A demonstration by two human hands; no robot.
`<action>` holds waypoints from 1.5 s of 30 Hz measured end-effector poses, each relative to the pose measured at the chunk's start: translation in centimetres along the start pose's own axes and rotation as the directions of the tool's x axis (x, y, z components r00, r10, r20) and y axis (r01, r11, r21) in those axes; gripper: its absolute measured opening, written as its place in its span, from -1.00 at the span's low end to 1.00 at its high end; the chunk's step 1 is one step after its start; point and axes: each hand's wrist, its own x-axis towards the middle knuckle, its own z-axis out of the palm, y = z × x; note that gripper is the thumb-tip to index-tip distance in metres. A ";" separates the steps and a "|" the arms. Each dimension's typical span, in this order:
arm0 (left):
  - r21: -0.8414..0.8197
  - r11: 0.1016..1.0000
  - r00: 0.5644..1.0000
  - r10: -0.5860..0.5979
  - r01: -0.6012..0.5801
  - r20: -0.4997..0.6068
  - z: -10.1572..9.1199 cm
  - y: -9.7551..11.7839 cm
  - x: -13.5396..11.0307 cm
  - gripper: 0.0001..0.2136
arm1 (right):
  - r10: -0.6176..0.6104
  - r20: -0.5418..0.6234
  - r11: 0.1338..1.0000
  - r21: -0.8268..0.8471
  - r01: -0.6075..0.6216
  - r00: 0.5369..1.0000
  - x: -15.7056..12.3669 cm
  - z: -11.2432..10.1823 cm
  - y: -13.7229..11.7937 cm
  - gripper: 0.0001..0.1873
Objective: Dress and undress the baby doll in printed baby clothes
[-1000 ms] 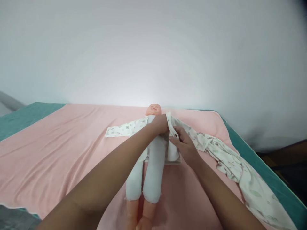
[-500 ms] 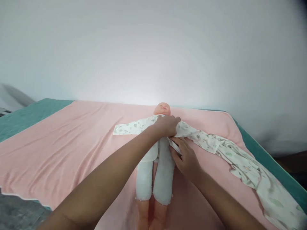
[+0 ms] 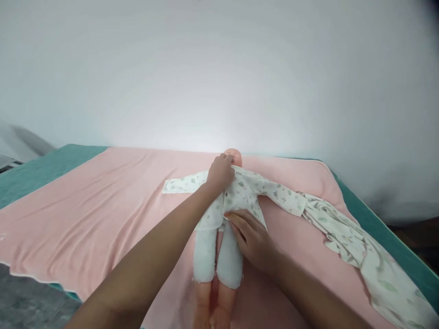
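A baby doll point(image 3: 235, 156) lies on its back on a pink sheet point(image 3: 103, 201), head toward the wall. It wears a white printed shirt point(image 3: 244, 192) and pale leggings point(image 3: 216, 256). My left hand point(image 3: 220, 174) pinches the shirt at the doll's chest just below the chin. My right hand point(image 3: 251, 238) rests with fingers stretched over the shirt's lower hem at the doll's hip. The shirt's right front panel now covers the torso.
A second white printed cloth point(image 3: 360, 251) lies crumpled to the right on the pink sheet. A teal mattress edge point(image 3: 44, 167) shows at the left and right. A plain white wall point(image 3: 219, 68) stands behind the bed.
The shirt's right panel has been pulled across the doll's chest and laid shut. My left hand moved up toward the collar; my right hand flattened onto the hem.
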 end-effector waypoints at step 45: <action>-0.922 0.181 0.830 -0.517 0.343 0.208 -1.6 -8.0 -19.9 -0.73 | 0.893 0.013 0.210 0.873 -0.440 0.451 -5.5 -3.3 2.4 -0.72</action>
